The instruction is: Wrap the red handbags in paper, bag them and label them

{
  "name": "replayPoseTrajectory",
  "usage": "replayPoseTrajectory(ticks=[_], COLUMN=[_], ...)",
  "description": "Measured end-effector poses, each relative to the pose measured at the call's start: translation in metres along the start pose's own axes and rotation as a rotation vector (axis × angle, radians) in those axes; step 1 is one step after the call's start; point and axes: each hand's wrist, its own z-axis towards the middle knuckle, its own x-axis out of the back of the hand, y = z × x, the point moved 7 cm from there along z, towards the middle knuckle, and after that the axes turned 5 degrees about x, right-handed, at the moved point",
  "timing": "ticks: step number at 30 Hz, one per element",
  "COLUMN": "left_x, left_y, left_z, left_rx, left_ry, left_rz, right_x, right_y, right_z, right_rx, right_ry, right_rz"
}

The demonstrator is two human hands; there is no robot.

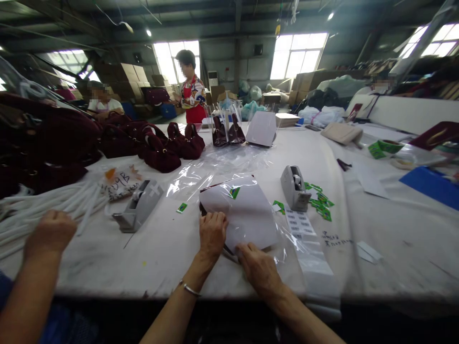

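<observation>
A white sheet in a clear plastic bag lies before me, with a green sticker near its top and dark material showing at its left edge. My left hand has its fingers curled on the lower left part of the bag. At the bottom edge, my right hand pinches the plastic. To the right are a grey tape dispenser, green stickers and a strip of printed labels.
Another person's hand is at the left, near white cords and a second tape dispenser. Dark red bags are piled behind. Wrapped bags stand at the back centre. A person stands beyond the table.
</observation>
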Motion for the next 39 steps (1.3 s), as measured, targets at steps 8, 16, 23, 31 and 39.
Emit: replayPoseTrajectory(ticks=[8, 16, 23, 31, 39], left_x=[-0.007, -0.009, -0.013, -0.017, -0.017], left_y=[0.007, 0.003, 0.0, 0.001, 0.001], left_z=[-0.007, -0.01, -0.01, -0.012, -0.013], left_rx=[0.139, 0.105, 0.117, 0.159, 0.189], left_ry=[-0.088, 0.081, 0.144, 0.112, 0.101], left_rz=[-0.019, -0.035, -0.043, -0.087, -0.143], right_x=[0.019, 0.168, 0.16, 0.143, 0.15], right_y=[0.008, 0.163, 0.265, 0.287, 0.275], right_z=[0.001, 0.002, 0.044, 0.057, 0.032], right_rx=[-0.112, -0.503, -0.74, -0.834, -0.752], right_ry=[-0.211, 0.635, 0.486, 0.559, 0.67], right_rz=[0.236, 0.328, 0.598, 0.656, 0.391])
